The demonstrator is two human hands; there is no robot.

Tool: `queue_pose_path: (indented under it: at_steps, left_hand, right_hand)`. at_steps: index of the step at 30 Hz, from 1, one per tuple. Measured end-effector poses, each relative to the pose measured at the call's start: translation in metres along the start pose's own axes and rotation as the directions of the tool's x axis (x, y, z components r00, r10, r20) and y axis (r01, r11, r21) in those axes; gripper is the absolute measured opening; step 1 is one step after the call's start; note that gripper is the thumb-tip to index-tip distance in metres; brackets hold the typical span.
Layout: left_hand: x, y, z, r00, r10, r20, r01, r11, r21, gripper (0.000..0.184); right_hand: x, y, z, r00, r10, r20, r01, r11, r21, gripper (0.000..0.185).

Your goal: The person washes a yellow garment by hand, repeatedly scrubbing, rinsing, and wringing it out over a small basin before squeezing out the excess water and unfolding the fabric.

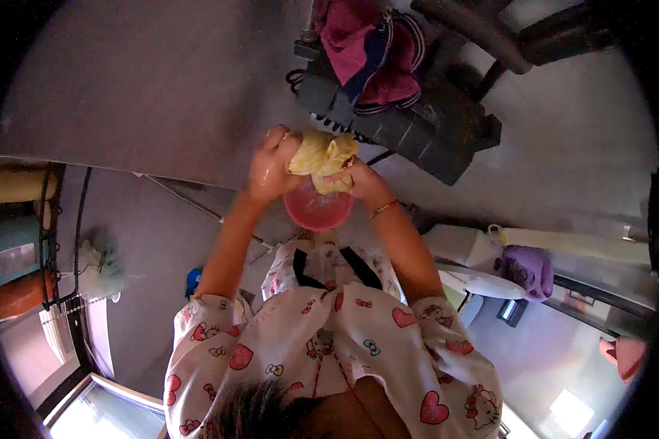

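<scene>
A yellow patterned cloth [321, 155], bunched and twisted, is held between my two hands. My left hand [272, 164] is closed around its left end and looks wet. On the other side, my right hand [365, 181], with a thin bracelet at the wrist, grips the lower right part of the cloth; some of its fingers are hidden by the folds. Below the cloth stands a pink basin [318, 212] with liquid in it, partly covered by the cloth and hands.
Beyond my hands, a pink and navy towel [373, 62] lies over a dark grey padded object [425, 135]. A purple bag-like item [527, 272] is at the right. Shelves with a teal box [13, 250] stand at the left, near a thin metal bar [183, 196].
</scene>
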State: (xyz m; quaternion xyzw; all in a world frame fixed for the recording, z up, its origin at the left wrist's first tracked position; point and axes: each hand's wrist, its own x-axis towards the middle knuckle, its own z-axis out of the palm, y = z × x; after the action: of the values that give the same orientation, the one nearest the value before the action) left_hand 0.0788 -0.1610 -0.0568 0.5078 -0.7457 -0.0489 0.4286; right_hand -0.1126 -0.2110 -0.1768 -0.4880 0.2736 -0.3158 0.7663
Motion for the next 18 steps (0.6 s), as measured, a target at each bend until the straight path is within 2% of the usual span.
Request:
queue_pose_path:
  at_steps: [1, 3, 5, 6, 8, 10, 12, 14, 15, 18]
  left_hand:
    - [-0.001, -0.003, -0.001, 1.000, 0.000, 0.004, 0.000, 1.000, -0.005, 0.045]
    - [0.001, -0.016, 0.000, 0.976, 0.220, -0.003, -0.219, 0.972, 0.091, 0.049]
    - [-0.001, -0.036, 0.007, 0.961, 0.269, -0.059, -0.263, 0.961, 0.091, 0.051]
    - [-0.002, -0.044, 0.012, 0.941, 0.317, -0.118, -0.307, 0.947, 0.095, 0.054]
    - [0.005, -0.059, 0.020, 0.948, 0.307, -0.085, -0.296, 0.947, 0.124, 0.054]
    - [0.009, -0.067, 0.020, 0.953, 0.299, -0.051, -0.287, 0.943, 0.169, 0.055]
    - [0.014, -0.067, 0.019, 0.960, 0.274, 0.053, -0.279, 0.943, 0.184, 0.053]
    - [0.012, -0.069, 0.022, 0.966, 0.259, 0.014, -0.254, 0.936, 0.244, 0.051]
    - [0.011, -0.069, 0.024, 0.968, 0.250, -0.026, -0.230, 0.923, 0.308, 0.050]
    - [0.011, -0.075, 0.029, 0.968, 0.250, -0.020, -0.234, 0.929, 0.288, 0.050]
  right_hand:
    - [0.001, 0.002, -0.005, 0.997, -0.006, 0.079, 0.010, 0.999, -0.052, 0.042]
    - [-0.003, -0.011, 0.003, 0.987, -0.007, 0.160, 0.024, 0.995, -0.102, 0.037]
    - [-0.012, -0.058, 0.037, 0.970, 0.202, 0.133, -0.213, 0.974, 0.074, 0.039]
    - [-0.012, -0.066, 0.045, 0.971, 0.204, 0.126, -0.215, 0.974, 0.075, 0.039]
    - [-0.007, -0.073, 0.057, 0.946, 0.298, 0.126, -0.320, 0.809, 0.492, 0.045]
    - [0.002, -0.054, 0.057, 0.956, 0.255, 0.147, -0.293, 0.781, 0.551, 0.043]
    - [0.009, -0.047, 0.062, 0.963, 0.213, 0.165, -0.269, 0.748, 0.607, 0.042]
    - [0.010, -0.041, 0.069, 0.967, 0.211, 0.142, -0.246, 0.637, 0.731, 0.044]
    - [0.008, -0.042, 0.068, 0.967, 0.211, 0.141, -0.245, 0.635, 0.732, 0.044]
    - [0.006, -0.044, 0.077, 0.967, 0.223, 0.124, -0.242, 0.643, 0.727, 0.043]
